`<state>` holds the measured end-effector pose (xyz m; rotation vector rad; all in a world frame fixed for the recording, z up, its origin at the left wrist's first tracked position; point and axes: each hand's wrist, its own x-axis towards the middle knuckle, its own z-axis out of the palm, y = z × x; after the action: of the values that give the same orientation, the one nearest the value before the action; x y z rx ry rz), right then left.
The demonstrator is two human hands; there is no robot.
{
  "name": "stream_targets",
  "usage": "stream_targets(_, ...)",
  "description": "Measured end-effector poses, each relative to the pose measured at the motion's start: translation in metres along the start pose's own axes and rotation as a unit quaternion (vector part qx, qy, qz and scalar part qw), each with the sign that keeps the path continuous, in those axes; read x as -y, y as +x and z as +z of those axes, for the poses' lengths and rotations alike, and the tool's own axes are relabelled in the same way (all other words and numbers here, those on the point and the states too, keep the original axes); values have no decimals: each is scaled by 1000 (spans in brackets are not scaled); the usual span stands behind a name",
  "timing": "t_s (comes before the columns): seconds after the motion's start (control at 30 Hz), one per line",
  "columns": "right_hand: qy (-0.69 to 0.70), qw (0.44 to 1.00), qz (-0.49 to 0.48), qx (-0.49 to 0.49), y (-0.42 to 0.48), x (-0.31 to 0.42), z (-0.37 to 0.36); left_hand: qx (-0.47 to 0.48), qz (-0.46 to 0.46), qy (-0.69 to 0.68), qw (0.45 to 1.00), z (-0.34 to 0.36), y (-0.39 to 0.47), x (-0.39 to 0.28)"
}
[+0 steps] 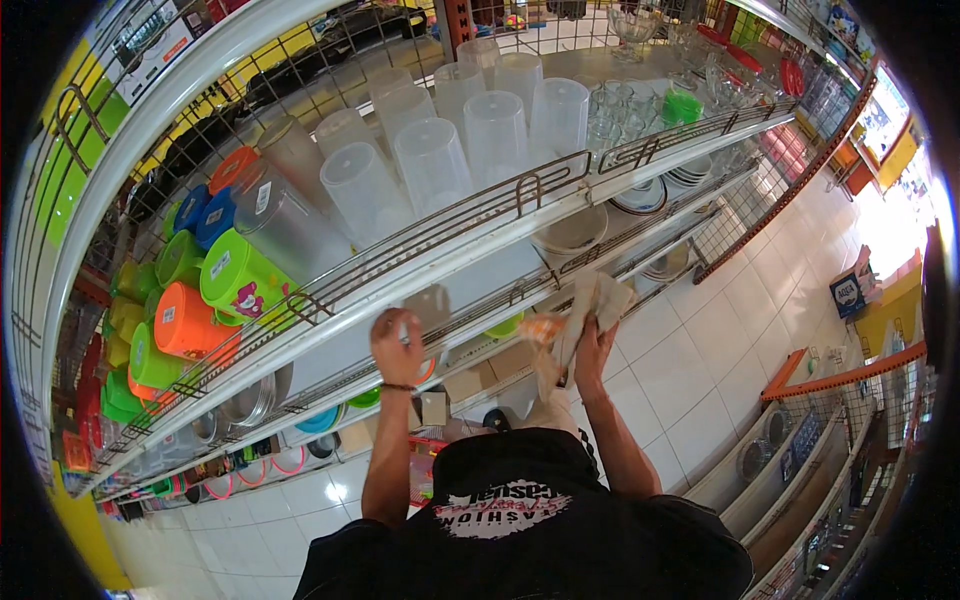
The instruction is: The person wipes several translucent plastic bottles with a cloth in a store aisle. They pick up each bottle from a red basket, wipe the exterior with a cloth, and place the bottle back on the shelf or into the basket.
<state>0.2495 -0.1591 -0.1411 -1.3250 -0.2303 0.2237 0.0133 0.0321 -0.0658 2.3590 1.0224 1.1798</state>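
Observation:
My left hand [397, 348], with a dark band at the wrist, is at the front edge of the second shelf [337, 346]. Its fingers are curled and partly hidden; a small pale spot shows among them, and I cannot tell what it is. In my right hand [595, 349] is a crumpled beige cloth [581, 322], held over the front of the lower shelves. An orange-and-white checked part [541, 328] hangs at the cloth's left side. Behind my right hand's cloth, a shallow bowl [571, 229] stands on the second shelf.
Upturned translucent plastic tumblers [433, 165] line the top shelf behind a wire rail [529, 187]. Green mugs [244, 277] and an orange mug [196, 319] stand left, glassware [615, 112] right. Tiled floor [720, 352] lies to the right, beside another rack [825, 450].

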Motion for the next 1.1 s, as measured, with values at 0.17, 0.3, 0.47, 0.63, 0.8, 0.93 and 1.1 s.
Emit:
stream_targets(0.17, -172, 980, -99, 10, -12, -69, 71, -73, 8, 91, 993, 20, 1, 47)
stream_targets(0.3, -255, 953, -1, 162, -103, -98, 109, -79, 7, 136, 988, 22, 1, 44)
stream_targets(0.47, -57, 919, -41, 389, -124, -88, 86, -58, -5, 124, 991, 22, 1, 45)
stream_targets(0.63, 89, 984, 84, 131, -64, -88, 13, -60, -44, 174, 982, 22, -1, 49)
stream_targets(0.8, -54, 994, 93, 31, -4, -83, 36, -35, -59, 172, 983, 23, 3, 41)
stream_targets(0.93, -49, 996, -1, 79, -63, -76, 95, -2, -88, 167, 982, 24, -2, 50)
stream_targets(1.1, 63, 949, 37, 308, -125, -114, 83, -10, -78, 167, 983, 27, 1, 48)
